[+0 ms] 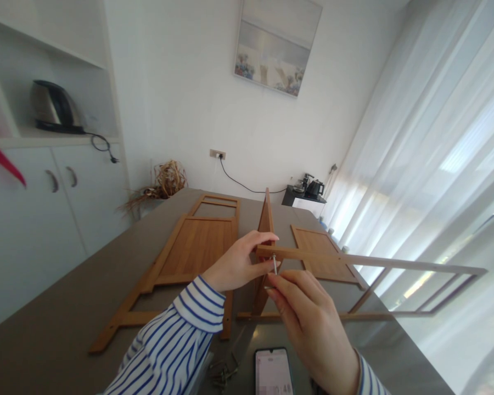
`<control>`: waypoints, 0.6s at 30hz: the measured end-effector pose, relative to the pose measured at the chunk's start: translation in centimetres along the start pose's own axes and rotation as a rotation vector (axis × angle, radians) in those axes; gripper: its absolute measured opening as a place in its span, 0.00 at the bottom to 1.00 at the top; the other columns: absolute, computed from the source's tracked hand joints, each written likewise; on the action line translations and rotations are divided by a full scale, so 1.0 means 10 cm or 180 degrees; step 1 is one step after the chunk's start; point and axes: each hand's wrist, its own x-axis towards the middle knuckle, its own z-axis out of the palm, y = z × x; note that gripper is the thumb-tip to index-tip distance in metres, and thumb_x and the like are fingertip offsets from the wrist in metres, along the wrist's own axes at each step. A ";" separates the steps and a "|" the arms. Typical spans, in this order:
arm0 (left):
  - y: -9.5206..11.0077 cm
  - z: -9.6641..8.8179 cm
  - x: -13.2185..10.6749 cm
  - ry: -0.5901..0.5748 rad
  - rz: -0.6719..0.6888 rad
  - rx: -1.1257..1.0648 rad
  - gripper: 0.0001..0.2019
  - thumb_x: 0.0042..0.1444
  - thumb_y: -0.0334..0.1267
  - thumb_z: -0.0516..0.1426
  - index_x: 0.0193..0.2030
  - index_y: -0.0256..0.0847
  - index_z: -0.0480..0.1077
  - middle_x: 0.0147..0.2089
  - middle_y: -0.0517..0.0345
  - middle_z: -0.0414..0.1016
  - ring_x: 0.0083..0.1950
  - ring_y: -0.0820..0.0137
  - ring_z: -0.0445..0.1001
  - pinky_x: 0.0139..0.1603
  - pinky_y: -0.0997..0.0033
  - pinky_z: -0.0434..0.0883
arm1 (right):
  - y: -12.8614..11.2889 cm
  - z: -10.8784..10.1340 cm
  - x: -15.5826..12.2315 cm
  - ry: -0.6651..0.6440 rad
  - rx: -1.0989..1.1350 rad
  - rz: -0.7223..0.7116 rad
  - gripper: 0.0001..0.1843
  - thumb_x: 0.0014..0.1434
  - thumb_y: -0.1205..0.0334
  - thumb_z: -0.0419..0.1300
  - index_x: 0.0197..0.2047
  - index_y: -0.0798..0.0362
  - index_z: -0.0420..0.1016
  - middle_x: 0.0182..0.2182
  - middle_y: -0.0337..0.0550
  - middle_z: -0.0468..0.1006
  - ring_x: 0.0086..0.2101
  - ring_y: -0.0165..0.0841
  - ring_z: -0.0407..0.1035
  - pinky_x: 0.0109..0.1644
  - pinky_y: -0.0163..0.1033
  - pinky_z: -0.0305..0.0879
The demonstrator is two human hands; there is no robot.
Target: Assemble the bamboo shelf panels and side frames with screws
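My left hand (239, 263) grips the joint where an upright wooden panel (265, 219) meets a long wooden frame (395, 263) that reaches out to the right over the table edge. My right hand (308, 312) pinches a small metal screw or key (274, 264) set into that joint. Both sleeves are blue-and-white striped.
A large wooden side panel (193, 249) lies flat on the grey table (66, 307) at the left, a smaller panel (323, 252) at the right. A phone (273, 373) and loose screws (224, 373) lie near the front edge. White cupboards with a kettle (53, 107) stand left, curtains right.
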 end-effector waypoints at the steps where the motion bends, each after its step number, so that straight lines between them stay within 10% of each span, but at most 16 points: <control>1: 0.00 0.00 0.00 0.0007 0.0001 -0.0008 0.20 0.53 0.41 0.59 0.53 0.43 0.65 0.47 0.55 0.69 0.46 0.68 0.70 0.51 0.66 0.68 | 0.00 0.00 0.00 -0.0005 -0.0031 -0.0050 0.12 0.64 0.67 0.52 0.48 0.53 0.72 0.38 0.47 0.75 0.38 0.35 0.69 0.42 0.41 0.70; 18: -0.01 0.01 0.00 0.0013 -0.0079 -0.0084 0.20 0.53 0.40 0.59 0.53 0.44 0.65 0.47 0.54 0.69 0.46 0.68 0.70 0.51 0.65 0.69 | 0.02 0.00 -0.02 0.0075 0.0009 -0.0212 0.13 0.64 0.70 0.51 0.51 0.53 0.66 0.35 0.45 0.77 0.34 0.34 0.70 0.37 0.39 0.68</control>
